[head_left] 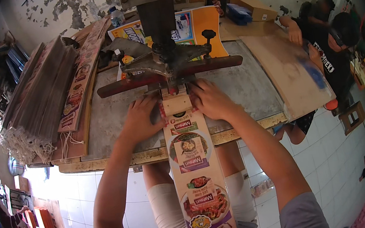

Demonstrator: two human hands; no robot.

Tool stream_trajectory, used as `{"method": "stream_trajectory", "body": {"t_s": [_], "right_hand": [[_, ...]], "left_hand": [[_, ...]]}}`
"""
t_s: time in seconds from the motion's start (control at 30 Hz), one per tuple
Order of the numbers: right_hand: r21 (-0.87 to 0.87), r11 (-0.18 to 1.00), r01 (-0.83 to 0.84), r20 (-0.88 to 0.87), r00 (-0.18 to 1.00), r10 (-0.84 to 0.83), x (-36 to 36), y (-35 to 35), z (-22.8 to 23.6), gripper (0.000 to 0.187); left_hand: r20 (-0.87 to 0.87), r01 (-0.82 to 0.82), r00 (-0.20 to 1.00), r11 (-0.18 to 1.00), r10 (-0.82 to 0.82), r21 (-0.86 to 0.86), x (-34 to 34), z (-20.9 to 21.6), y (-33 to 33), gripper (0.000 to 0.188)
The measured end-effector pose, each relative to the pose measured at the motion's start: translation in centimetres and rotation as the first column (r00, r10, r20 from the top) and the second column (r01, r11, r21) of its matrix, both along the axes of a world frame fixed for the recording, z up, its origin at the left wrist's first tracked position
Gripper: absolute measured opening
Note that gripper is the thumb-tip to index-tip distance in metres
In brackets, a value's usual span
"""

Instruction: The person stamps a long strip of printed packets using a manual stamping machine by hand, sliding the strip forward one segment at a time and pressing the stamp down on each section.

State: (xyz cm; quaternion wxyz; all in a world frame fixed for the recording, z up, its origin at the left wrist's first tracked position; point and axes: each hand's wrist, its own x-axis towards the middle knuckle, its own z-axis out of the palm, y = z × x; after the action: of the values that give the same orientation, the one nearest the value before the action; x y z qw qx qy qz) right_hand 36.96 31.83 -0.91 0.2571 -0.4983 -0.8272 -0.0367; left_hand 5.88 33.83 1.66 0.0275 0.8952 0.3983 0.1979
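Observation:
A long printed strip (195,167) with food pictures runs from my lap up onto the metal tabletop and under the press. My left hand (144,119) holds the strip's left edge, thumb and fingers resting against it. At the opposite edge, my right hand (213,100) has its fingers bent onto the strip close to the block. Between the hands, a small wooden block (177,105) covers part of the strip. Above it stands the dark press (168,63), with a wide red-edged crossbar and black knobs. The fingertips are partly hidden beside the block.
A thick stack of similar strips with white strings (39,91) lies at the left. Brown board (273,65) covers the table's right side. A person in black (328,51) works beyond it. Behind the press are a colourful printed sheet (208,30), a bottle (117,17) and cardboard boxes (254,8).

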Motion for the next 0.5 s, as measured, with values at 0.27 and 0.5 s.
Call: {"method": "stream_trajectory", "body": {"t_s": [0.27,0.5], "right_hand": [[-0.034,0.998,0.046,0.060,0.997,-0.044,-0.37,-0.10,0.63,0.053],[-0.044,0.996,0.076,0.077,0.994,-0.072,-0.23,0.00,0.51,0.055]], "left_hand": [[0.017,0.004,1.000,0.999,-0.005,0.032,-0.07,0.10,-0.37,0.073],[0.014,0.015,1.000,0.999,-0.016,0.038,0.00,0.06,-0.21,0.073]]}}
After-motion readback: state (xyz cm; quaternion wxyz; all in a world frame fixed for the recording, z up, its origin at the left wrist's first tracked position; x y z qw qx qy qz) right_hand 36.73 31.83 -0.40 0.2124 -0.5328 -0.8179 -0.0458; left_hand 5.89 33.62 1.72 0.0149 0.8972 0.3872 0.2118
